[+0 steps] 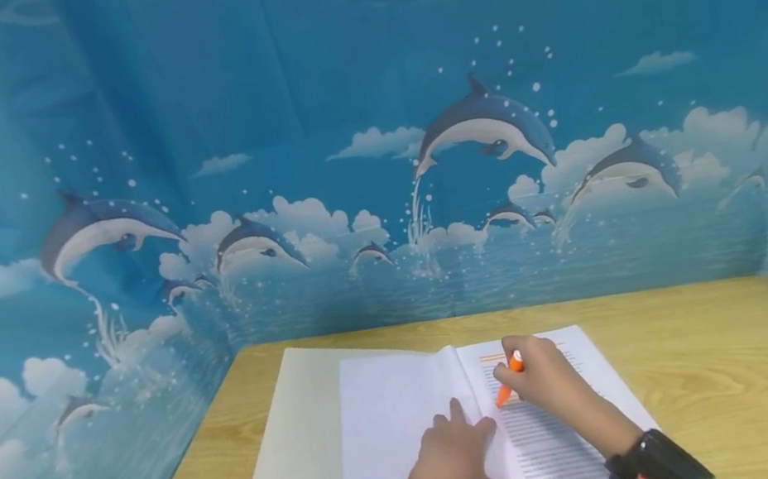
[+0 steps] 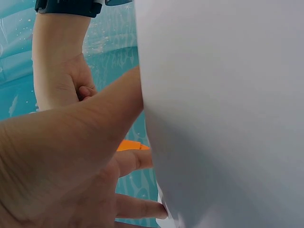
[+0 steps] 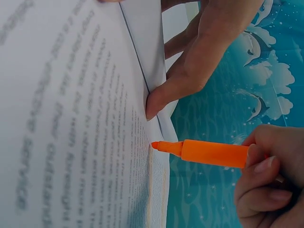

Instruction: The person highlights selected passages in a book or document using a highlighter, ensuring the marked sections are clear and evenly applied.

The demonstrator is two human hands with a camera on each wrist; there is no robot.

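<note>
An open book point(image 1: 388, 406) lies on the table, its left page blank and its right page printed, with orange lines marked near the top. My right hand point(image 1: 537, 374) grips an orange highlighter point(image 1: 504, 395), whose tip is at the left edge of the text. In the right wrist view the highlighter point(image 3: 213, 153) shows its bare orange tip right at the page. My left hand point(image 1: 452, 459) rests across the fold with its fingers spread. Its thumb lies on the lower part of the printed page, and in the left wrist view the white page point(image 2: 228, 95) hides some fingertips.
The book's pale cover point(image 1: 287, 439) spreads out on the left over the wooden table point(image 1: 734, 352). A blue curtain point(image 1: 357, 68) printed with dolphins hangs behind the table and along both sides. Dark bands sit on both wrists.
</note>
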